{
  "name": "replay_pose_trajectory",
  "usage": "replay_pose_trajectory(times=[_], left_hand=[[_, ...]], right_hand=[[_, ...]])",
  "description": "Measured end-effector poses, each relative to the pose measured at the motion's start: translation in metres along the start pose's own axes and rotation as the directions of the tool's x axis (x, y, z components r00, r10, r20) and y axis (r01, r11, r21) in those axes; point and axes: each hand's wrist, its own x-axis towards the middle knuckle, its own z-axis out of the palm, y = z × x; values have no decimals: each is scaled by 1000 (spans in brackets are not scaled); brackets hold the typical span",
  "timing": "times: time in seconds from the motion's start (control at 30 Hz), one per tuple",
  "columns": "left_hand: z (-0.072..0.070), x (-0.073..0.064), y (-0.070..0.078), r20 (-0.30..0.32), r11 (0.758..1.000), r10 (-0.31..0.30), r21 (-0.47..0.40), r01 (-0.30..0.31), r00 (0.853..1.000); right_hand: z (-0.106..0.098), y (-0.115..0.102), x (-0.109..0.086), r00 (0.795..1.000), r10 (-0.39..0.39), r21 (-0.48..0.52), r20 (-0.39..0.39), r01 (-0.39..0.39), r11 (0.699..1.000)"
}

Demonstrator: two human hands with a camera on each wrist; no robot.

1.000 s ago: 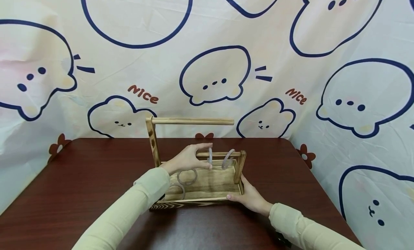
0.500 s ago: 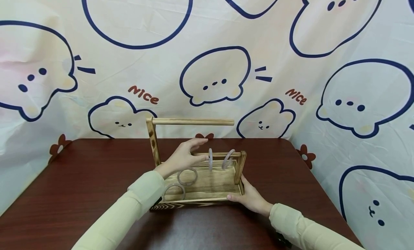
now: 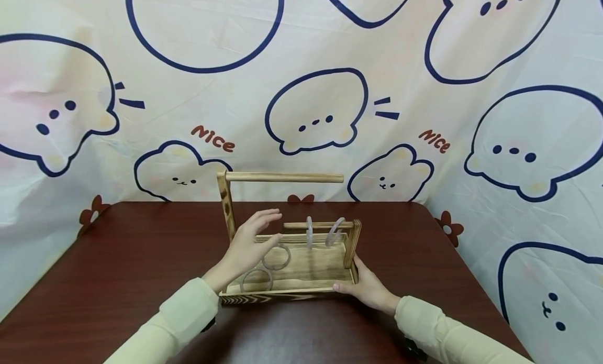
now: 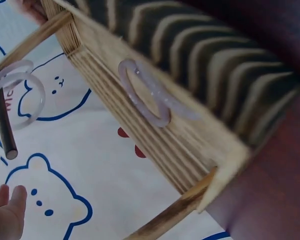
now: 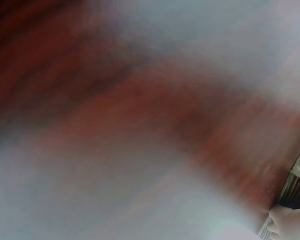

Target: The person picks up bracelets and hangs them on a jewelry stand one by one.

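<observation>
A wooden jewelry stand point(image 3: 320, 262) has a shallow tray, a tall post with an upper rod point(image 3: 287, 177), and a lower rod point(image 3: 294, 225) at the right. Two pale translucent bangles hang on the lower rod, a near-vertical bangle point(image 3: 309, 238) and a tilted bangle point(image 3: 331, 233). Inside the tray are two more, an upper bangle point(image 3: 289, 255) and a lower bangle point(image 3: 271, 281). My left hand point(image 3: 246, 249) is over the tray's left part, fingers spread and holding nothing. The right hand point(image 3: 368, 289) grips the tray's right end, thumb on the front edge.
The stand rests on a dark red-brown table point(image 3: 141, 259). Behind and beside it hangs a white cloth point(image 3: 254, 118) printed with cartoon animals. Most of the right wrist view is blurred.
The left hand has let go of a bangle on the lower rod and drawn back left, towards the tall post. That bangle now hangs free. The right hand has kept its hold.
</observation>
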Motion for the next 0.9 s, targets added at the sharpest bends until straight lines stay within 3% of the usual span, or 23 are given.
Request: replay_pose_trajectory(times=[0.27,0.53,0.73,0.9], left_hand=[[-1,-26,-5,43,996,-80,-34,81,996],[-3,-46,-6,85,993,-115,19,114,990],[3,-64,-9,146,982,-187,-9,191,971],[4,-76,-11,138,968,-237,-48,245,962]], right_hand=[[-1,0,-1,1000,-3,-3,2,3,1000],[-3,-4,0,1000,5,-4,3,-5,1000],[-5,-5,-4,999,42,-15,-25,-42,999],[-6,-7,-11,997,22,-67,-70,-26,997]])
